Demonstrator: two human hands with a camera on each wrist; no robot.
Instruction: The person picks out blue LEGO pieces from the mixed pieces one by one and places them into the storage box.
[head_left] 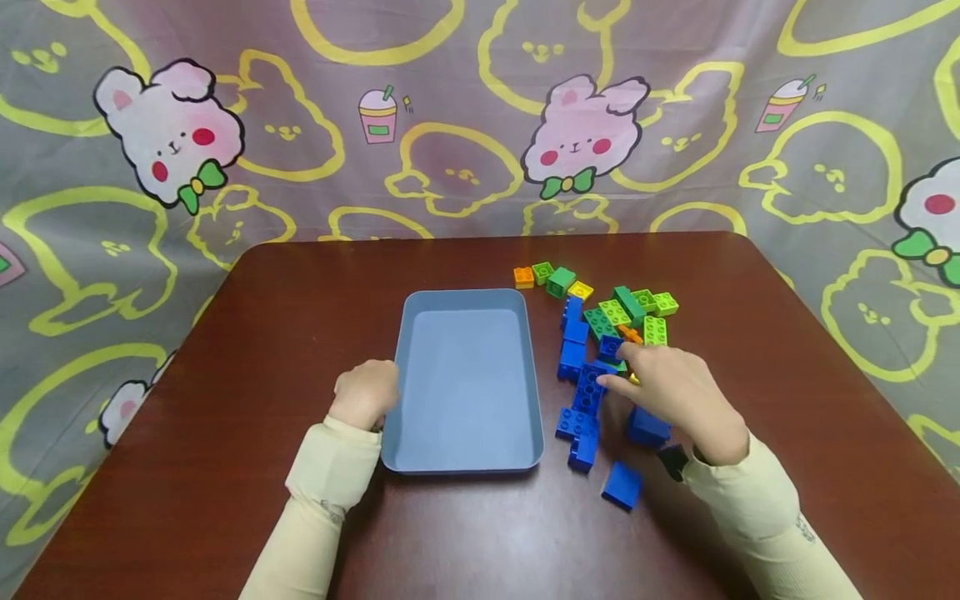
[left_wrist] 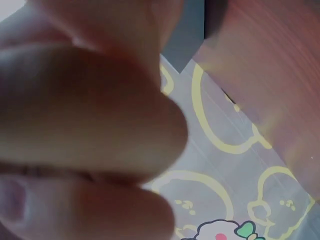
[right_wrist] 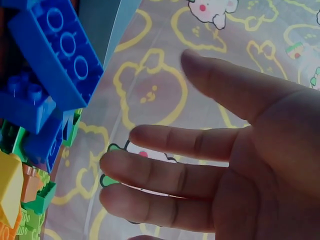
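My right hand point(head_left: 678, 392) reaches over a loose pile of toy building bricks, palm and spread fingers point(right_wrist: 165, 172) in sight of the right wrist view. Nothing lies between thumb and fingers. Beneath and beside it are blue bricks point(head_left: 590, 387), one long blue brick point(right_wrist: 60, 50) showing its hollow underside. A blue-grey tray point(head_left: 388, 454) stands left of the pile. Against its left side my left hand point(head_left: 366, 393) rests with curled fingers point(left_wrist: 90, 115); no held thing shows in them.
Green bricks point(head_left: 628, 306), lime bricks point(head_left: 656, 331), an orange brick point(head_left: 523, 277) and a yellow brick point(head_left: 580, 291) lie toward the back right. One flat blue brick point(head_left: 622, 486) sits nearer the front. A patterned curtain point(head_left: 450, 108) hangs behind the brown table point(head_left: 300, 308).
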